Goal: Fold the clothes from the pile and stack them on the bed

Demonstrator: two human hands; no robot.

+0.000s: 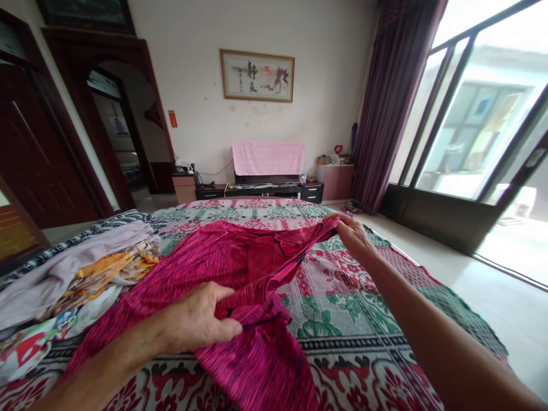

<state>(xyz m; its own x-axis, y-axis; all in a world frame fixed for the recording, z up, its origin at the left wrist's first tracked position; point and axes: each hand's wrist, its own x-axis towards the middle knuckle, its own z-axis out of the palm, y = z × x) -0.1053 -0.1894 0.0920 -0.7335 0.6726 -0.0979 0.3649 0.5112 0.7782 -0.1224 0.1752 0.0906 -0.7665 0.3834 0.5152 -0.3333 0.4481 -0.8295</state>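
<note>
A magenta garment with dark streaks lies spread over a patterned cloth; it looks like a shirt or jacket, though folds hide its exact cut. Near the middle, my left hand pinches an edge of it between thumb and fingers. Farther off to the right, my right hand grips another end and holds it raised. Between the two hands the fabric stretches in a slanting line, showing a plain red inner side. The lower part of the garment hangs in loose folds towards me.
At the left lie a pale lilac cloth, an orange-and-brown patterned cloth and a white printed cloth. Beyond stands a low black cabinet with a pink towel above it. Glass doors are on the right.
</note>
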